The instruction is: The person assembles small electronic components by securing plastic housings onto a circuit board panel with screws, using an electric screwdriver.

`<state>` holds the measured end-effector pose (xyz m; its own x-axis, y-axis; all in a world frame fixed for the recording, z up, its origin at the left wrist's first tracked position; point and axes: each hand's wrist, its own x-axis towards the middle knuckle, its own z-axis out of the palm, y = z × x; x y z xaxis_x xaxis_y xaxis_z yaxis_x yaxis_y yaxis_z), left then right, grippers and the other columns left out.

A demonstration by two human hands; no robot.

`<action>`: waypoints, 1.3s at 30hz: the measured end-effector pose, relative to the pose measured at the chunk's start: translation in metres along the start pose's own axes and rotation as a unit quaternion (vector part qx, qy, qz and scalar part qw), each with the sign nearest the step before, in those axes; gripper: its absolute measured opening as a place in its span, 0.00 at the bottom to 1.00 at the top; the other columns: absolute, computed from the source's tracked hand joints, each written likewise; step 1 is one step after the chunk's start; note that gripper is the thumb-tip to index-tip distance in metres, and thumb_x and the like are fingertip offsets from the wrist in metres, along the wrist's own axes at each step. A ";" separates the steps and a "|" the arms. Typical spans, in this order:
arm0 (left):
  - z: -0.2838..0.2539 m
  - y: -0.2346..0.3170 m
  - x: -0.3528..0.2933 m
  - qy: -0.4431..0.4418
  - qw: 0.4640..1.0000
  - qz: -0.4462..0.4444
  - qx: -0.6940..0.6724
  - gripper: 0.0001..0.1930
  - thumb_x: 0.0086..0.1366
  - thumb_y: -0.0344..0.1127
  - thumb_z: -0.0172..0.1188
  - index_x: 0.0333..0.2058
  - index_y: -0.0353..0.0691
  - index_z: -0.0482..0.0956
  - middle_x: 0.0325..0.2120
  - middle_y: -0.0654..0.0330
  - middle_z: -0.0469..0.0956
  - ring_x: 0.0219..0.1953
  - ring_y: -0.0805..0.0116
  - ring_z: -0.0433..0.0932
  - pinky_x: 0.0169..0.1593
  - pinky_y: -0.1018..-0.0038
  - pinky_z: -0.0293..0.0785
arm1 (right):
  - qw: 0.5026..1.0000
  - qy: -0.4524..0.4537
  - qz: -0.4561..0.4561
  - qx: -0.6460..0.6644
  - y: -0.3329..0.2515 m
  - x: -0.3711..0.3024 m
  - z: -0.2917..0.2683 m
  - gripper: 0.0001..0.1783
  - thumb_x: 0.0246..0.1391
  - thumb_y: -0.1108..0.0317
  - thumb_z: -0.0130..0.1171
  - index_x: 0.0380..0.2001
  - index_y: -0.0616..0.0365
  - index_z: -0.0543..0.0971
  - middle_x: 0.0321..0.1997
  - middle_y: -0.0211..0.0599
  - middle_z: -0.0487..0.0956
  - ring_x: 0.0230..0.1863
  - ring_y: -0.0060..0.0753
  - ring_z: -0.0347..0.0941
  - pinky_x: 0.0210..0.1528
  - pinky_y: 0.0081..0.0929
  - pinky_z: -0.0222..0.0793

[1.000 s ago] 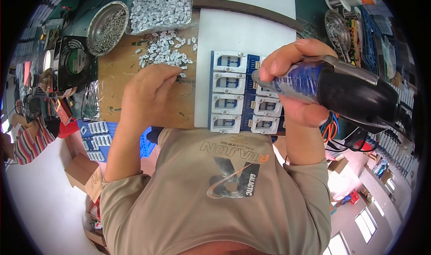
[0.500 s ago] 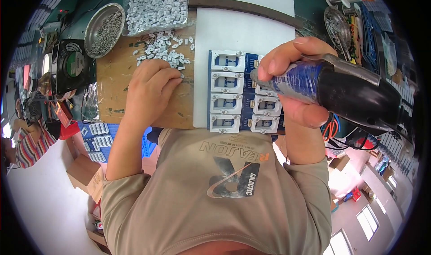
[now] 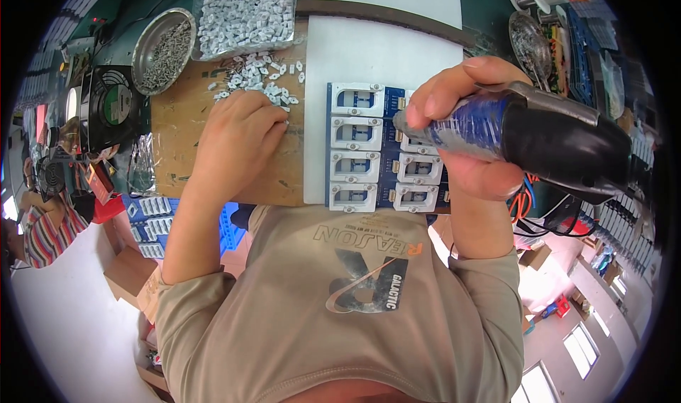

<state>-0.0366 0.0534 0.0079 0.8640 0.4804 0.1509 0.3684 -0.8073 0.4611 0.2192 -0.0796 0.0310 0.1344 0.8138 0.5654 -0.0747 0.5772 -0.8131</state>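
Our left hand [image 3: 241, 137] curls at the edge of a loose pile of small, pale plastic pieces [image 3: 273, 89], upper left; whether it pinches one, we cannot tell. Our right hand [image 3: 461, 84] grasps a blue-and-black cylindrical tool [image 3: 532, 140] in glossy clear wrap, its tapered tip above the flat blue panel [image 3: 389, 144] at centre, lined with white, round-cornered frames [image 3: 355, 145]. We judge a light fingertip pinch and a steady tool serve best over scuffed brown board [image 3: 177, 140].

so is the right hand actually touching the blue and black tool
Touching: the head view shows the right hand wrapped around the tool, gripping it near its grey front end.
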 end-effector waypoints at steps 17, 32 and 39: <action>0.044 0.030 0.047 0.185 0.980 -0.007 -0.078 0.06 0.47 0.30 0.66 0.25 0.42 0.77 0.26 0.60 0.72 0.33 0.57 0.74 0.38 0.63 0.71 | 0.995 -0.028 -0.049 0.083 0.011 0.059 0.031 0.58 0.43 0.22 0.57 0.59 0.65 0.66 0.37 0.46 0.78 0.33 0.43 0.79 0.35 0.36 0.78; 0.050 0.027 0.047 0.152 0.982 -0.035 -0.105 0.06 0.46 0.32 0.65 0.25 0.41 0.77 0.26 0.60 0.71 0.34 0.57 0.74 0.38 0.62 0.70 | 0.991 0.038 0.128 -0.016 0.006 0.073 0.055 0.53 0.38 0.26 0.66 0.51 0.64 0.68 0.32 0.43 0.77 0.31 0.38 0.78 0.36 0.33 0.78; 0.054 0.024 0.048 0.167 0.980 -0.025 -0.104 0.06 0.46 0.33 0.64 0.23 0.41 0.77 0.26 0.61 0.72 0.33 0.57 0.74 0.37 0.61 0.70 | 0.992 0.026 0.124 0.009 0.010 0.072 0.058 0.47 0.40 0.31 0.69 0.48 0.63 0.70 0.32 0.44 0.77 0.30 0.38 0.78 0.34 0.32 0.78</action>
<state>0.0325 0.0385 -0.0211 0.6737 0.6303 0.3858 0.2990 -0.7099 0.6376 0.1705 -0.0118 0.0716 0.1606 0.9264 0.3407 -0.1290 0.3619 -0.9233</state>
